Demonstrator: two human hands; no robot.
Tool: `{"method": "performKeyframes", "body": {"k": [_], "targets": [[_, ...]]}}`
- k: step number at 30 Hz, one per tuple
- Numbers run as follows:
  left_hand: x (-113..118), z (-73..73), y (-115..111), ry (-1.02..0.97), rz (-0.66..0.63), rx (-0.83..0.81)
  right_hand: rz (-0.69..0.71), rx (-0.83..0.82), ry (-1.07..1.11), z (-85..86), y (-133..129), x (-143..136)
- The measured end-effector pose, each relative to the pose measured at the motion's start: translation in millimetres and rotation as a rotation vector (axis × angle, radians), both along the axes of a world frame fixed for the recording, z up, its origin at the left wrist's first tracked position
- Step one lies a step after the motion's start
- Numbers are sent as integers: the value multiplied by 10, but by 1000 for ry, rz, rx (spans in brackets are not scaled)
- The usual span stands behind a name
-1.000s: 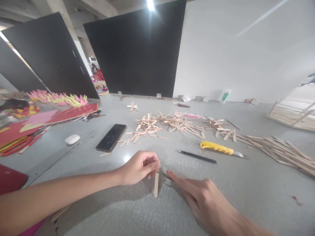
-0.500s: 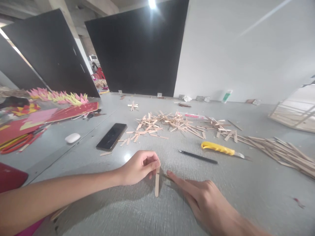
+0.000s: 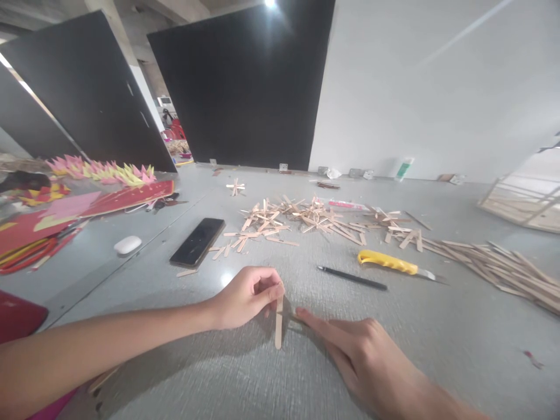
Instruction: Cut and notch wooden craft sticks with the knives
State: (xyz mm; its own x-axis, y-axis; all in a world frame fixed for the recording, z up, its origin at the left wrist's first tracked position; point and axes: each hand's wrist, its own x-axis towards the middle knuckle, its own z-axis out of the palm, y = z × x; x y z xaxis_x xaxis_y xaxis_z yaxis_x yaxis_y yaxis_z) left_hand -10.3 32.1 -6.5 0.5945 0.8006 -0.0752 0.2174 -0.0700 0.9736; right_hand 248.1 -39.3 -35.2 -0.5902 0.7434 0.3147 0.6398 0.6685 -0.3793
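Two upright panels, a black panel (image 3: 240, 87) and a pale panel (image 3: 429, 87), rise at the far edge of the grey tabletop (image 3: 210, 373). Next in size are the bare hands, which are apart. The left hand (image 3: 249, 297) pinches the far end of a wooden stick (image 3: 279, 335) between thumb and fingers; the stick lies at the near centre, its rounded free end pointing toward the wearer. The right hand (image 3: 363, 350), index finger extended, holds a thin blade (image 3: 289, 314), mostly hidden, its tip at the stick's right side. Beyond the hands lies a loose heap of short sticks (image 3: 306, 216); a bundle of long sticks (image 3: 499, 262) occupies the right side. Of the smaller objects, a yellow-handled knife (image 3: 387, 262) lies beyond the right hand, a dark phone (image 3: 198, 242) beyond the left. Smaller again are a black pen (image 3: 352, 278), just nearer than the knife, and a white case (image 3: 128, 245), left of the phone.
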Motion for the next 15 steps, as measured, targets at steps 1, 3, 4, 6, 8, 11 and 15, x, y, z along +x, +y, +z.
{"method": "performKeyframes", "body": {"k": [1, 3, 4, 6, 8, 11, 15], "targets": [[2, 1, -3, 3, 8, 1, 19, -12, -9, 10, 1, -5], [4, 10, -8, 5, 51, 12, 53, -11, -23, 32, -4, -9], [5, 22, -10, 2, 86, 19, 66, -4, -16, 41, -10, -8], [7, 69, -25, -16, 168, 25, 42, -28, 64, 67, -24, -7], [11, 148, -66, -49, 227, 14, -126, -182, 258, 124, -31, -22], [19, 291, -196, -118, 223, -13, -380, -676, 562, 300, -32, -93], [26, 420, -417, -291, 100, -114, -325, -993, 684, 574, -81, -218]]}}
